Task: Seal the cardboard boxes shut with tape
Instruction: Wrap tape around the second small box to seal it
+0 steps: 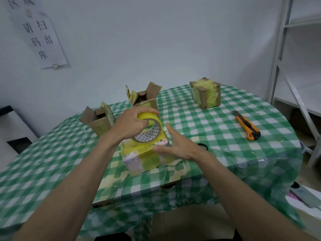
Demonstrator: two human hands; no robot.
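My left hand (132, 123) grips a yellow tape roll (149, 130), one finger hooked through its core, just above a taped box (145, 156) near the table's front edge. My right hand (178, 144) lies against the right side of that box with straight fingers, thumb on its top edge. Behind stand two cardboard boxes with flaps up, one at the left (99, 121) and one in the middle (145, 97). A box wrapped in yellow tape (205, 94) sits at the far right.
An orange utility knife (247, 126) lies on the green checked tablecloth (52, 153) to the right. A dark ring (203, 146) peeks out behind my right hand. Metal shelving (295, 66) stands at the right, a paper sign (39, 37) hangs on the wall.
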